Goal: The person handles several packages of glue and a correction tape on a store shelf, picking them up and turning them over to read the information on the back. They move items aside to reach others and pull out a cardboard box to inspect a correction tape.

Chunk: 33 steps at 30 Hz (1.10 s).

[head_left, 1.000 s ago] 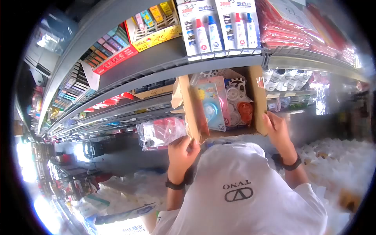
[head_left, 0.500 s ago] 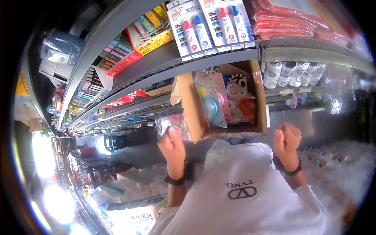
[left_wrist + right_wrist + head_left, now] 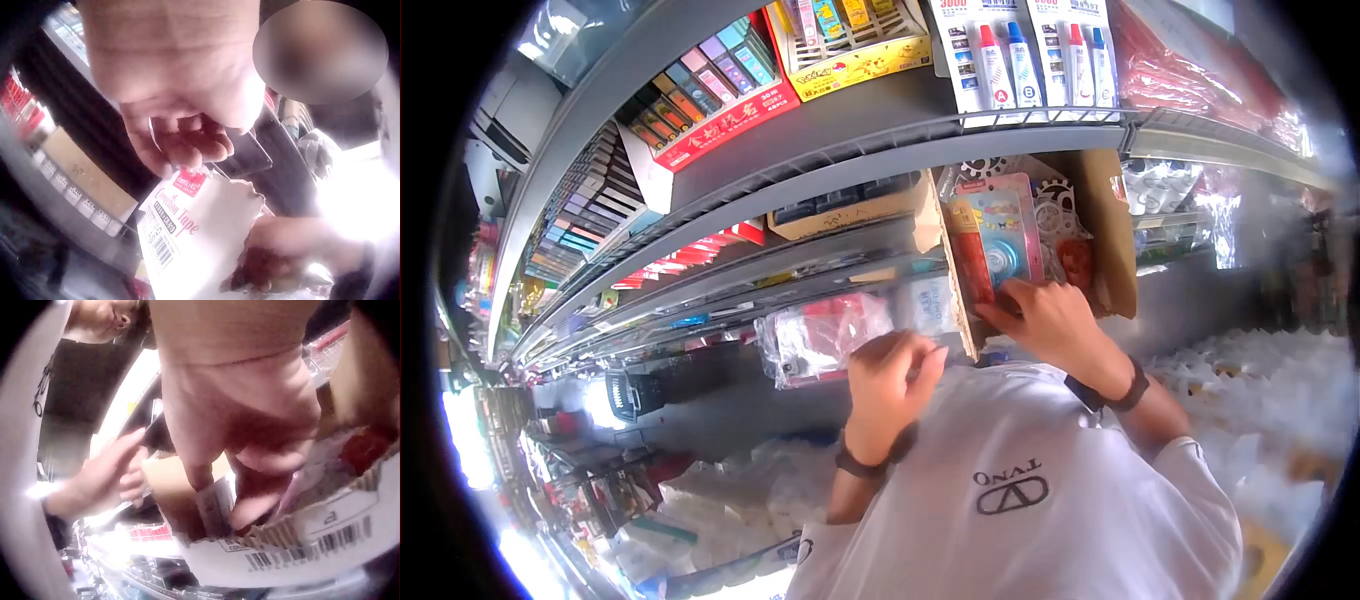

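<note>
An open cardboard box (image 3: 1115, 240) stands on a shop shelf, full of carded blister packs. My right hand (image 3: 1040, 315) reaches into it and grips the lower edge of a blister pack (image 3: 1000, 240) with a blue round item. In the right wrist view the right hand's fingers (image 3: 250, 506) curl round the pack's barcoded card (image 3: 312, 544). My left hand (image 3: 895, 375) is at the box's torn left flap (image 3: 955, 290), fingers curled. The left wrist view shows the left fingertips (image 3: 181, 140) at the top edge of the flap (image 3: 200, 231), labelled "Correction Tape".
Grey metal shelves (image 3: 880, 165) run off to the left. Above the box hang glue tube cards (image 3: 1025, 60), beside a yellow display box (image 3: 860, 50) and a red display box (image 3: 700, 100). A clear bag of red goods (image 3: 820, 335) lies left of the box.
Both hands let go of the box sides and drew back half a second ago. Now the right hand has gone into the box and the left has returned to the flap.
</note>
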### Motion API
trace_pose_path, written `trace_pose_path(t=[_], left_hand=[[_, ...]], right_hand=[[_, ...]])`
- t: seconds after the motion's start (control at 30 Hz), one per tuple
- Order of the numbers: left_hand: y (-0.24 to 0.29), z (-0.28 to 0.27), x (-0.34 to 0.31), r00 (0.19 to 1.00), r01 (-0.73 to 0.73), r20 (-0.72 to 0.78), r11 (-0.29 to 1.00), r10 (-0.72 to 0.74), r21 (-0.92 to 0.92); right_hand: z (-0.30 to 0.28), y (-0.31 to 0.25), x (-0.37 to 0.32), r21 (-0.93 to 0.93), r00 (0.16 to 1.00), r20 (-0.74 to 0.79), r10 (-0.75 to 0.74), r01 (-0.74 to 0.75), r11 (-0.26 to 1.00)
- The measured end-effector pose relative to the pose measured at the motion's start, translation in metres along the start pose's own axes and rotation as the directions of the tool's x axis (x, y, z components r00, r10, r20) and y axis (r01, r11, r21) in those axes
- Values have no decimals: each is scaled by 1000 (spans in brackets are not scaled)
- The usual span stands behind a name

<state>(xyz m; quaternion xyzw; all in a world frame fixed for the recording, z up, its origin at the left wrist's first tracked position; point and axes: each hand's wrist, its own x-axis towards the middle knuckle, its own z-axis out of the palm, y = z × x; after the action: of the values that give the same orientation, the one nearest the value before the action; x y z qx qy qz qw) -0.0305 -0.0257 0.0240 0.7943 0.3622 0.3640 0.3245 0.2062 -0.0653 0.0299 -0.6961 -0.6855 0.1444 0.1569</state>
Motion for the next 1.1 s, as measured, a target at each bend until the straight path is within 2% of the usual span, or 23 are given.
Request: trace_pose_path(t=[0.03, 0.13, 0.17, 0.2, 0.23, 0.3, 0.33, 0.4, 0.43, 0.53, 0.6, 0.63, 0.67, 0.7, 0.73, 0.8, 0.87, 0.9, 0.93, 0.97, 1.03, 1.1], left_hand=[[1, -3, -4, 1000, -5, 25, 1000, 6, -9], [1, -13, -14, 999, 0, 55, 1000, -1, 28], [1, -14, -18, 999, 13, 52, 999, -14, 35], [0, -13, -21, 999, 36, -27, 999, -36, -11], [-1, -13, -26, 990, 129, -41, 990, -132, -56], [18, -15, -19, 937, 261, -159, 925, -312, -278], [21, -15, -18, 914, 279, -149, 853, -377, -441], [40, -18, -8, 911, 294, -114, 817, -397, -496], [52, -16, 0, 910, 306, -98, 814, -402, -493], [83, 3, 18, 934, 356, 129, 842, -333, -406], [106, 34, 26, 962, 267, 78, 848, -261, -458], [113, 48, 29, 974, 223, 80, 843, -211, -489], [119, 63, 33, 984, 180, 83, 834, -161, -522], [117, 76, 35, 989, 143, 114, 814, -95, -563], [112, 78, 37, 985, 134, 156, 904, -76, -405], [103, 82, 42, 970, 53, 240, 997, -38, -58], [91, 92, 43, 952, 306, 117, 916, -284, -259], [94, 88, 48, 934, 343, 42, 853, -356, -394], [92, 80, 46, 939, 310, -30, 883, -342, -353], [98, 74, 44, 917, 278, -32, 696, -397, -662], [101, 57, 37, 868, 212, -214, 723, -449, -657], [98, 43, 24, 807, 189, -319, 730, -497, -657]], right_hand=[[3, -1, 1, -38, 998, 61, 25, -22, 999], [8, 15, -4, 248, 998, 1, 70, -69, 966], [3, 18, -7, 424, 991, -2, 132, -119, 898], [-8, 18, -12, 585, 981, 7, 192, -159, 795], [-22, 18, -17, 725, 969, 29, 246, -190, 662], [-47, 23, -30, 772, 976, 85, 203, -193, 606], [-53, 31, -37, 812, 977, 110, 185, -195, 549], [-60, 44, -48, 871, 981, 134, 138, -183, 456], [-64, 48, -53, 881, 984, 131, 120, -171, 441], [-72, 57, -59, 903, 990, 121, 73, -140, 406], [-76, 64, -61, 902, 991, 118, 59, -132, 411], [-78, 64, -59, 836, 997, -65, -45, 79, 542], [-79, 61, -55, 717, 958, -228, -171, 285, 636], [-81, 60, -53, 551, 878, -365, -309, 472, 688], [-82, 60, -58, 595, 888, -292, -355, 459, 660], [-89, 60, -54, 514, 854, -268, -447, 519, 683], [-92, 69, -52, 459, 817, -290, -499, 576, 677], [-92, 76, -53, 485, 827, -271, -493, 560, 672], [-92, 84, -56, 513, 837, -250, -487, 541, 667], [-91, 91, -59, 543, 849, -227, -478, 518, 661], [-86, 102, -62, 581, 859, -225, -460, 497, 645], [-83, 104, -62, 609, 871, -206, -446, 471, 638]])
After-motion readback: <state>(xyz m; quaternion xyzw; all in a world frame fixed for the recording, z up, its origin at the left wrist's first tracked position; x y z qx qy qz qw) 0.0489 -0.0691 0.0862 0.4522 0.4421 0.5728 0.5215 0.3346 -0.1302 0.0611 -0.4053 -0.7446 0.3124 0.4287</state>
